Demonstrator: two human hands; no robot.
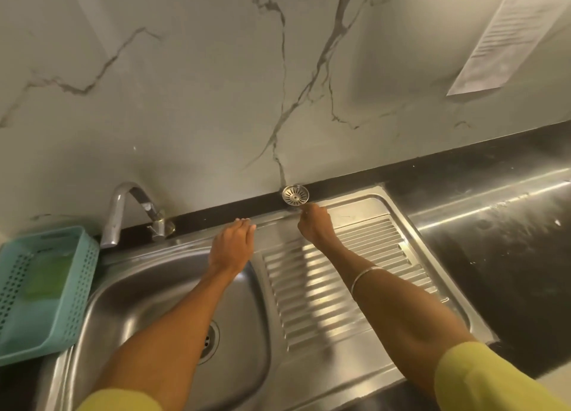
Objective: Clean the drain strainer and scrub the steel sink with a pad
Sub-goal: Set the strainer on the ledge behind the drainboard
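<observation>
Teal perforated basket (46,290); grey-veined white marble wall (216,86); yellow sleeves (494,379); silver ribbed drainboard (340,287).

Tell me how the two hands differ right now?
The left hand lies flat and open on the sink's rim, holding nothing. The right hand reaches farther back, fingers pinched beside the round strainer propped against the wall; whether they touch it is unclear. Only the right arm wears a bangle. Both are bare, with yellow sleeves.

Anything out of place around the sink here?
Yes: the drain strainer is out of the drain, propped on edge against the wall behind the drainboard, by the right hand. The drain sits uncovered.
</observation>
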